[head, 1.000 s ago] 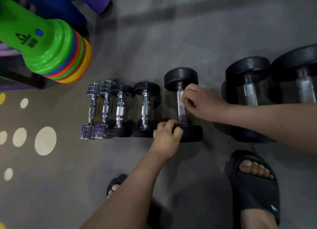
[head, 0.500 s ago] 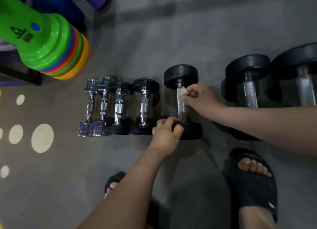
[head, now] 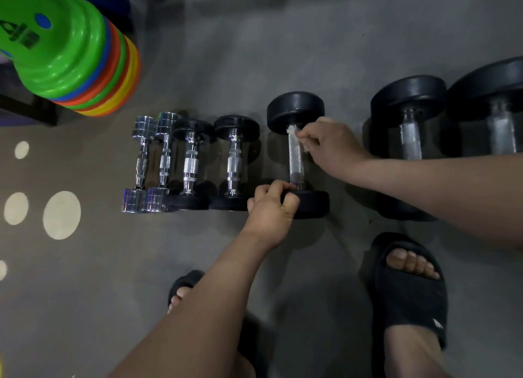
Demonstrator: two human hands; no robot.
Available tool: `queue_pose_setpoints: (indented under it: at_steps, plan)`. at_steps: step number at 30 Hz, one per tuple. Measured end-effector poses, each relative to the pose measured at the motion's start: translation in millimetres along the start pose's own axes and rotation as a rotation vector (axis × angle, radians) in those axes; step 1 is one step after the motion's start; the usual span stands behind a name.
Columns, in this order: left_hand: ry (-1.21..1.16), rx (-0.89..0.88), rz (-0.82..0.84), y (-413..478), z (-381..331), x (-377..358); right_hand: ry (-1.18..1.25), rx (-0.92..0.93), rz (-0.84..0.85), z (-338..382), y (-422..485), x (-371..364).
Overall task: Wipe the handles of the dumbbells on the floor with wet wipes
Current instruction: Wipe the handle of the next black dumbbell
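Observation:
A row of dumbbells lies on the grey floor. The middle one is a black-headed dumbbell (head: 295, 109) with a silver handle (head: 295, 162). My right hand (head: 331, 148) pinches a crumpled white wet wipe (head: 294, 131) against the far end of that handle, just under the far head. My left hand (head: 271, 208) grips the near head of the same dumbbell, fingers curled over its rim. To the left lie two small chrome dumbbells (head: 141, 162) and two small black-headed ones (head: 234, 162). Two bigger black dumbbells (head: 409, 128) lie to the right.
A stack of coloured cones (head: 70, 52) with a green top sits at the upper left. Pale round dots (head: 60, 215) mark the floor on the left. My feet in black slide sandals (head: 410, 290) stand near the bottom, one under my left forearm.
My right hand slid the wipe along the handle from its middle up to the far end. My left hand kept its grip on the near head.

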State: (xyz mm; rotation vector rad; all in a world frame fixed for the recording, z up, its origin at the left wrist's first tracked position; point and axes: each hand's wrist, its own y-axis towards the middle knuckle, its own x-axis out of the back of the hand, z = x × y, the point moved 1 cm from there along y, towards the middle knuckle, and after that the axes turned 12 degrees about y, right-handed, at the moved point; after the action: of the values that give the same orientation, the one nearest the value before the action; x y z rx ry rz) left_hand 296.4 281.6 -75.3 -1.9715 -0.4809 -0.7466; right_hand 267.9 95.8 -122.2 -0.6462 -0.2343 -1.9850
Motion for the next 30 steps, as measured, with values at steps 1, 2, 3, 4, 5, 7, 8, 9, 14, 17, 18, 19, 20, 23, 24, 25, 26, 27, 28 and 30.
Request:
queue_pose_setpoints:
  at_steps: [1, 2, 3, 4, 5, 7, 8, 9, 14, 17, 18, 19, 20, 23, 24, 25, 26, 27, 28, 30]
  plan:
    - [-0.001, -0.001, -0.007, -0.4, 0.6, -0.2, 0.005, 0.031, 0.046, -1.2, -6.0, -0.6]
    - [0.0, -0.001, -0.013, -0.2, 1.7, -1.0, 0.015, 0.078, 0.103, -1.8, -15.0, -0.4]
    - [0.006, -0.004, -0.02, -0.1, 2.7, -1.6, 0.023, 0.144, 0.171, -3.5, -25.9, -0.4]
    - [0.013, -0.008, -0.027, 0.9, 3.8, -2.5, 0.024, 0.23, 0.243, -3.4, -37.5, -0.8]
    - [0.025, -0.015, -0.031, 1.6, 4.9, -3.2, 0.038, 0.299, 0.302, -3.6, -46.7, -0.8]
    - [0.042, -0.023, -0.027, 2.0, 5.4, -4.3, -0.005, 0.283, 0.329, 1.6, -44.6, 4.0]
    - [0.043, -0.024, -0.021, 2.0, 4.9, -4.6, -0.082, 0.278, 0.311, 1.7, -33.7, 5.9]
    - [0.041, -0.024, -0.015, 1.7, 4.1, -4.5, -0.149, 0.256, 0.299, 1.0, -20.9, 7.1]
    - [0.018, -0.03, -0.004, 1.5, 6.0, -1.7, -0.068, 0.156, 0.11, 4.2, 1.5, 9.6]
    - [0.006, -0.041, -0.011, 2.7, 10.9, 0.6, 0.012, 0.201, 0.242, -1.6, -31.0, 1.4]
    - [0.004, -0.043, -0.013, 3.1, 12.0, 0.6, 0.035, 0.261, 0.329, -2.7, -39.7, 2.0]
    - [0.004, -0.043, -0.017, 3.5, 12.5, 0.0, 0.028, 0.332, 0.404, -4.8, -43.4, 3.4]
    - [0.007, -0.042, -0.022, 3.5, 12.8, -1.0, -0.003, 0.379, 0.453, -6.4, -41.3, 6.7]
    - [0.003, -0.047, -0.035, 1.7, 11.6, -2.4, -0.202, 0.332, 0.462, -1.1, -17.5, 13.1]
    - [-0.006, -0.047, -0.032, 1.8, 11.5, -2.5, -0.201, 0.314, 0.375, 0.7, -8.0, 14.9]
    - [-0.01, -0.048, -0.027, 2.2, 11.7, -2.2, -0.162, 0.276, 0.268, 0.9, -0.1, 16.1]
    - [-0.008, -0.05, -0.022, 2.5, 11.9, -1.9, -0.131, 0.266, 0.164, -2.4, 5.8, 14.1]
    - [-0.003, -0.052, -0.019, 2.4, 12.0, -1.4, -0.113, 0.236, 0.101, -4.9, 8.3, 10.1]
    - [-0.001, -0.052, -0.018, 2.6, 12.2, -1.1, -0.096, 0.214, 0.062, -5.7, 8.3, 6.5]
    - [-0.009, -0.05, -0.023, 3.2, 13.2, -0.8, -0.032, 0.165, 0.031, -5.5, 3.7, 1.0]
